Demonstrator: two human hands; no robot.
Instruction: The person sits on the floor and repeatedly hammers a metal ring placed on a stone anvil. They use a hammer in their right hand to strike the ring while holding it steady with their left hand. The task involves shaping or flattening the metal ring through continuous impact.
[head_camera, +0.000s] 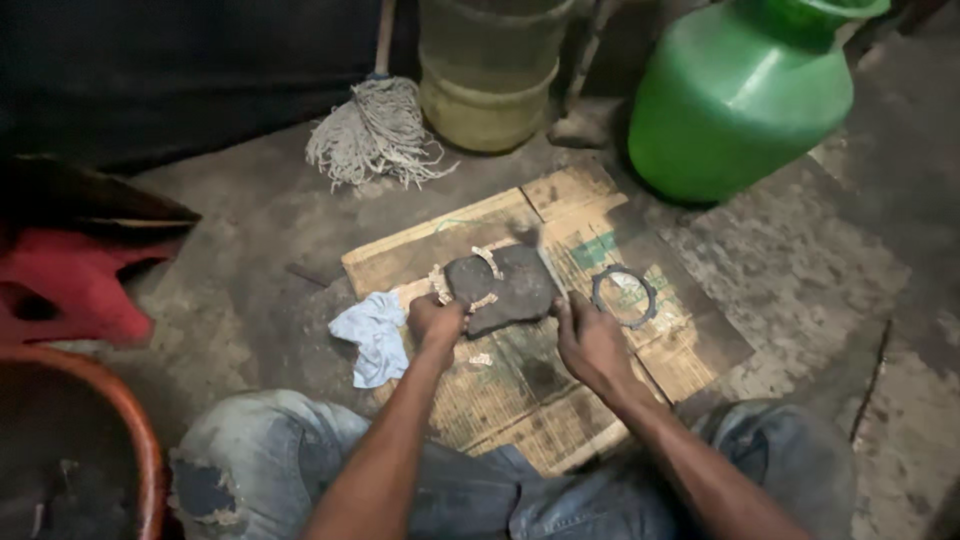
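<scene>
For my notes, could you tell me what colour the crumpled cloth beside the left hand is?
Pale blue-white cloth, clearest in the head view.

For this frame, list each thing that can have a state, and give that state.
Left hand: closed, pressing a pale ring piece on the dark flat stone.
Right hand: gripping a blurred hammer-like tool.
Toothed metal ring: lying flat on the flattened cardboard.
Green plastic pot: upright.
String mop: head resting on floor.
</scene>
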